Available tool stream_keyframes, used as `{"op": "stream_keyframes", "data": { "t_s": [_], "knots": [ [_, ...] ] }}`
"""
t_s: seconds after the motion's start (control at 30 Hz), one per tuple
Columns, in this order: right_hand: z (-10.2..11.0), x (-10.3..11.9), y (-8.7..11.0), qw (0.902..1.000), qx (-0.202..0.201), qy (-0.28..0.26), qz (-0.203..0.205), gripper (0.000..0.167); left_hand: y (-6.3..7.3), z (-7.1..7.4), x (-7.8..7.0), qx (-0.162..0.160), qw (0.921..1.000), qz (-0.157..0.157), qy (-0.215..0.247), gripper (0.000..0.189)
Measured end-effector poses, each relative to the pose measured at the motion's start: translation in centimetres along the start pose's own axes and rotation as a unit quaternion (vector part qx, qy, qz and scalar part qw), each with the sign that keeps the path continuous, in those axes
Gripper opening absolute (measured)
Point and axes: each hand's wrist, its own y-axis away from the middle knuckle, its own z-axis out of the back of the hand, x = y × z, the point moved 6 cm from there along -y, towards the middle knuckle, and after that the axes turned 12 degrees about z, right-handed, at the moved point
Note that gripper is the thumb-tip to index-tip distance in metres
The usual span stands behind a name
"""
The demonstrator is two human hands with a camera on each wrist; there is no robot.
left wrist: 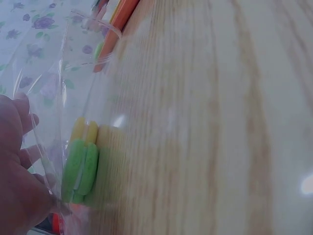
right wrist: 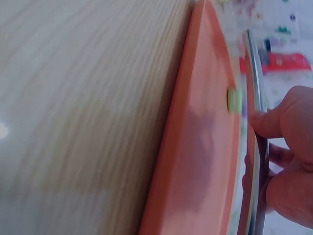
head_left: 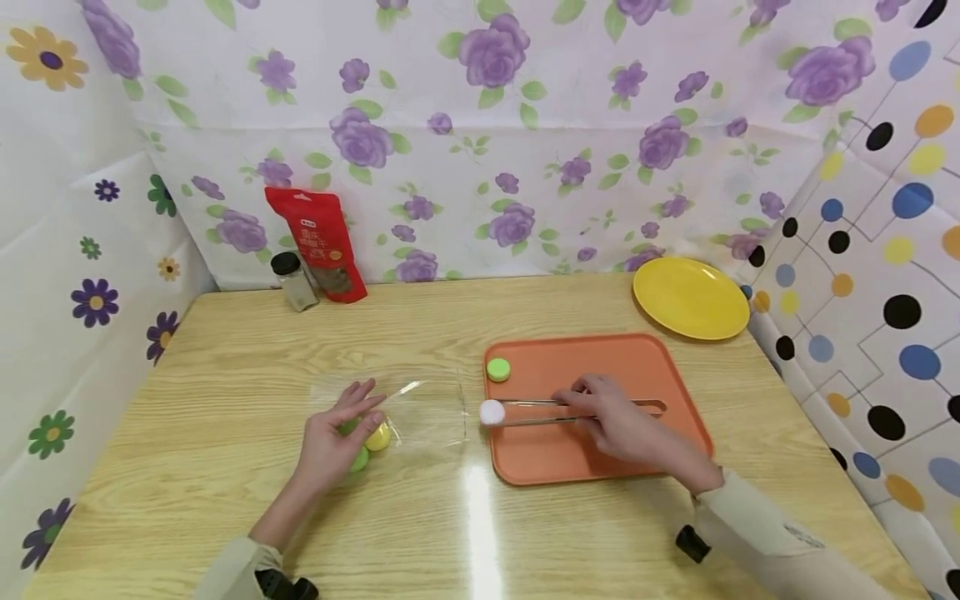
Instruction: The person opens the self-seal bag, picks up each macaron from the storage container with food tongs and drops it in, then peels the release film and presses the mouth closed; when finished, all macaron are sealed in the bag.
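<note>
My left hand [head_left: 335,440] holds a clear plastic bag [head_left: 431,408] at its near end, with thumb and fingers at the film. Green macarons [left wrist: 80,169] and a yellow macaron [head_left: 378,437] lie inside the bag, partly hidden by the hand in the head view. My right hand [head_left: 618,417] grips metal tongs [head_left: 536,421] around their middle, above the orange tray [head_left: 592,467]. Between the tong tips is a pale, whitish macaron [head_left: 492,412], over the tray's left rim and close to the bag's far end. One green macaron [head_left: 498,370] rests in the tray's back left corner.
A yellow plate [head_left: 690,297] stands at the back right, against the dotted cloth. At the back left are a black-lidded jar [head_left: 295,283] and a red pouch [head_left: 318,242]. Floral cloth [head_left: 450,167] hangs along the table's back edge.
</note>
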Motion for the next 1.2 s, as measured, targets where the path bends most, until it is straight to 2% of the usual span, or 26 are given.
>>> {"op": "stream_keyframes", "data": {
  "t_s": [0.27,0.6,0.83,1.2],
  "knots": [
    [-2.3,2.5,-5.8,0.9996,0.01,-0.013,0.021,0.042,-0.1,0.2,0.5,0.001,1.0,-0.001,0.003,0.021],
    [-5.0,3.9,-10.4,0.9985,0.051,0.009,0.018,0.037,-0.1,0.1,0.3,0.005,1.0,-0.001,-0.001,0.021],
    [-6.6,4.3,-12.1,0.998,0.063,-0.01,-0.003,0.043,-0.1,0.1,0.5,0.005,1.0,-0.003,0.008,0.022],
    [-7.9,4.8,-13.7,0.997,0.063,-0.033,-0.028,0.04,-0.1,0.2,0.5,0.004,1.0,-0.008,0.001,0.022]
  ]
}}
